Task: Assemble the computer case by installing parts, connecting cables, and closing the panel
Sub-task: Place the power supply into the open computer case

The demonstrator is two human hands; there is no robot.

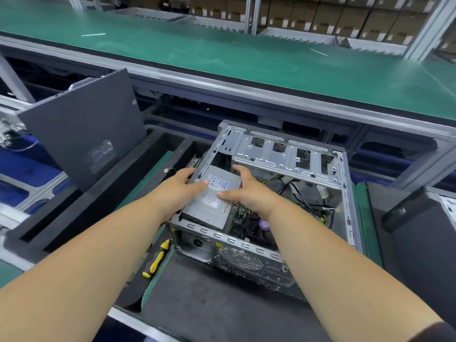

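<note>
Green matting covers our bench (158, 275) and the long conveyor (246, 58) behind it, with cardboard boxes (345, 18) shelved beyond. The open silver steel computer case (291, 154) lies before us. Our left hand (176, 187) and right hand (246, 191) both grip the grey metal power supply box (209, 206) in its near-left corner. A yellow-and-black screwdriver (158, 257) lies just left; the dark grey side panel (81, 124) leans further left.

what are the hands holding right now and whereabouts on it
Both hold the power supply inside the case: left hand on its left edge, right hand gripping its far right corner.
</note>
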